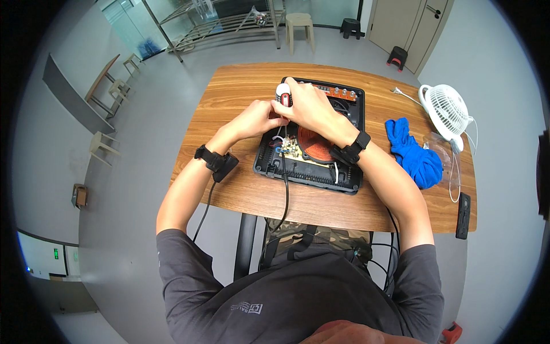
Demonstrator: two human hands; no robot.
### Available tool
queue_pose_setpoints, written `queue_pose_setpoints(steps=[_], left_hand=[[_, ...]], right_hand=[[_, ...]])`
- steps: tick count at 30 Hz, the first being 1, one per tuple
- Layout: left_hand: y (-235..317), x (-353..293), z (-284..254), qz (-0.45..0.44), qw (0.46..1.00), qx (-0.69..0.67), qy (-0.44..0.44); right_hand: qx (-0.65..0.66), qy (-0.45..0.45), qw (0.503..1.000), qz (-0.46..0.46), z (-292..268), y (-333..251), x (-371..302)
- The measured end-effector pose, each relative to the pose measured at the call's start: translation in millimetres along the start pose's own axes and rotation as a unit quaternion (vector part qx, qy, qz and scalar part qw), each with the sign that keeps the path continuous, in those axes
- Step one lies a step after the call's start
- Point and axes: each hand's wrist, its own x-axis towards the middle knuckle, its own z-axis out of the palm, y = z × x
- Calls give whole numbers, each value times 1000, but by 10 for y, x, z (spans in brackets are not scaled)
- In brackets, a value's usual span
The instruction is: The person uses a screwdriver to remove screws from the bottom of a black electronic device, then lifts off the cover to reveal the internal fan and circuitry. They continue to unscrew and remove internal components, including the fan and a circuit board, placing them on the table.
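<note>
An opened induction cooker (266, 163) lies on the wooden table, its black shell showing a copper coil (314, 144), a circuit board (291, 150) and an orange strip board (344, 93) at the far side. My right hand (312, 108) is closed round the white and red handle of a screwdriver (283, 92), held upright over the cooker's left part. Just left of it, my left hand (260, 119) pinches with fingertips close to the screwdriver's shaft; what sits between them is hidden. A black power cord (286, 195) runs from the cooker over the near edge.
To the right are a blue cloth (415, 155), a white fan (447, 112) with its cable, and a black flat object (463, 215) near the corner. Stools (299, 26) and a metal rack (229, 23) stand beyond the table. Black boxes are strapped to both my wrists.
</note>
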Motion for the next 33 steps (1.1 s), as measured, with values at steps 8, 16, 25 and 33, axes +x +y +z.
queue_pose_setpoints(steps=[8, 16, 25, 33], left_hand=[[-8, 6, 4, 2, 1000, -24, -7], [-32, 39, -3, -12, 1000, 2, -8], [0, 101, 26, 31, 999, -10, 14], [50, 127, 23, -17, 1000, -3, -11]], right_hand=[[-7, -2, 1000, -9, 4, 1, 3], [-11, -12, 1000, -7, -22, -20, 6], [-127, 3, 991, -43, -115, -101, 149], [-126, -49, 988, -67, -135, 40, 295]])
